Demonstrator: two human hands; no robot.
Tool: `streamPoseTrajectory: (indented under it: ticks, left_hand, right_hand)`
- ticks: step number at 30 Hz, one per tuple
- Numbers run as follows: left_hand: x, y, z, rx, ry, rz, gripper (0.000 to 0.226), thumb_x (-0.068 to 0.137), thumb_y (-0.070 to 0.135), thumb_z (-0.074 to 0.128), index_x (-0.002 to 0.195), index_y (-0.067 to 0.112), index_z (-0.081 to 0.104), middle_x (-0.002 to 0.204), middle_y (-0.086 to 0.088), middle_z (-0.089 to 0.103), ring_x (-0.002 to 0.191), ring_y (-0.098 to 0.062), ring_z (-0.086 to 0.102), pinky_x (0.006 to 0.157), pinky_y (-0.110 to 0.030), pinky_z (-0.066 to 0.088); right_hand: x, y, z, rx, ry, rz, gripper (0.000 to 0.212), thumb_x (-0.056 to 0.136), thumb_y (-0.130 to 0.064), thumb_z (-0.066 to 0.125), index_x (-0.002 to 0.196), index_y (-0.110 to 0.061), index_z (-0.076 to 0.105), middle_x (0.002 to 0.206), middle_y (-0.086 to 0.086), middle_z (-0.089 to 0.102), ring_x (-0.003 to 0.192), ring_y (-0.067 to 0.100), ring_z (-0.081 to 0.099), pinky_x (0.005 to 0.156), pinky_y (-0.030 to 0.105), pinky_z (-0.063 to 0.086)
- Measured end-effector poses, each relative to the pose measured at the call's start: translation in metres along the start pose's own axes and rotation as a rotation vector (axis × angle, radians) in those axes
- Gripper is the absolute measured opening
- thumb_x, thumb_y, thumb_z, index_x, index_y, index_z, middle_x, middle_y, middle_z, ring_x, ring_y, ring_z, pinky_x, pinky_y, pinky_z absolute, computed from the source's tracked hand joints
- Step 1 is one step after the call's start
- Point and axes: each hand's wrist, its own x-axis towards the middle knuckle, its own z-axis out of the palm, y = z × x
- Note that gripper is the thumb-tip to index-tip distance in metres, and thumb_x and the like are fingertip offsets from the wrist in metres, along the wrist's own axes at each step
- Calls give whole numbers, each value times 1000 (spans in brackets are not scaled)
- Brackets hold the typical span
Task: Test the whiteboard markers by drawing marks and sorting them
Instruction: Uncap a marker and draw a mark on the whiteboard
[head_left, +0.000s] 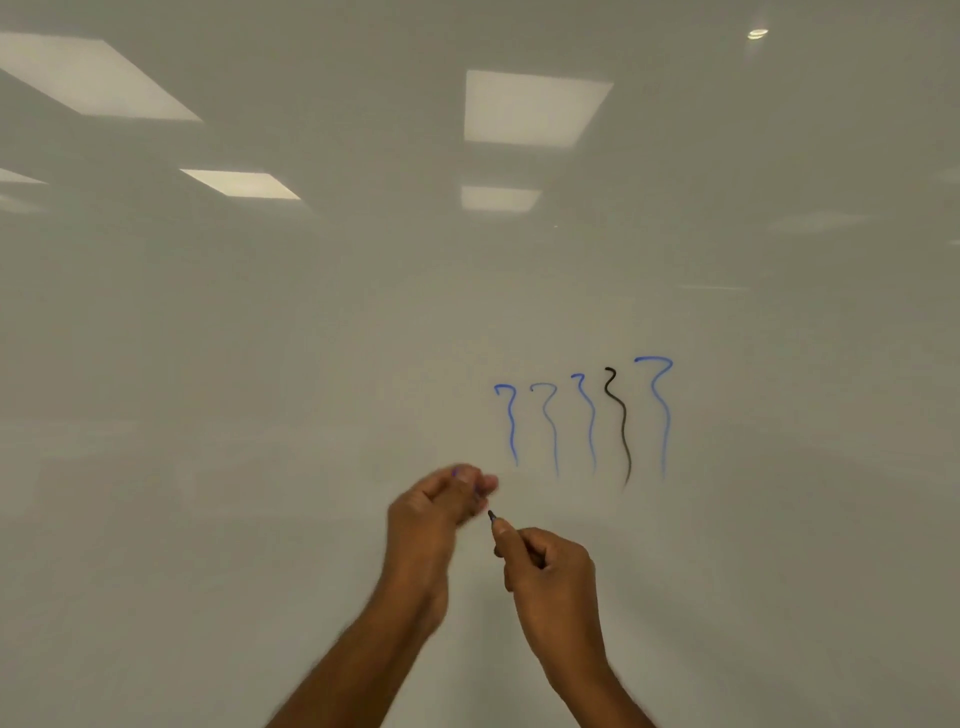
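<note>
Right hand (550, 566) grips the probably light, stiff marker (492, 515) close behind its tip; left hand (431, 514) too blurred to tell.

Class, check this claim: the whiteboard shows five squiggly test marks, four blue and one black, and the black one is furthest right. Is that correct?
No. The head view shows the black mark second from the right; the rightmost mark is blue. The rest holds: five squiggly test marks on the whiteboard, four blue and one black.
</note>
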Motion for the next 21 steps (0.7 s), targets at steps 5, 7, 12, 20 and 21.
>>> streamPoseTrajectory:
  ticks: [5,7,12,20,21]
  left_hand:
    - [35,8,-28,261,150,248,13,100,25,60,99,21,72,94,6,78,93,-5,71,88,-24,53]
    - [41,-4,-37,478,133,407,13,100,30,58,99,25,70,94,10,75,91,0,67,83,-18,51]
    - [74,-26,-60,749,81,596,45,102,35,47,145,21,50,148,8,51,138,-4,43,114,-25,36]
    - [113,-43,-80,1108,83,893,48,107,36,35,150,15,40,157,-4,36,146,-4,20,120,-29,25]
    - [116,-44,-81,1123,93,967,48,105,32,39,148,11,43,155,-3,37,146,-9,23,121,-26,22]
  right_hand:
    - [-3,6,-8,-17,-66,78,30,98,-34,57,80,-17,74,60,2,64,51,6,49,56,23,42]
    - [1,-2,-11,51,-129,108,18,102,-22,53,100,-28,71,74,1,73,60,8,57,59,23,47]
    - [8,-16,-11,353,-99,139,26,100,-3,53,104,-18,73,92,15,76,69,19,66,63,28,53]
    - [33,-7,-2,718,-121,240,28,99,2,50,115,-7,71,100,20,72,87,26,67,80,36,56]
    - [35,-7,3,600,-95,157,23,97,-5,58,114,-13,72,100,16,73,88,24,68,79,35,56]
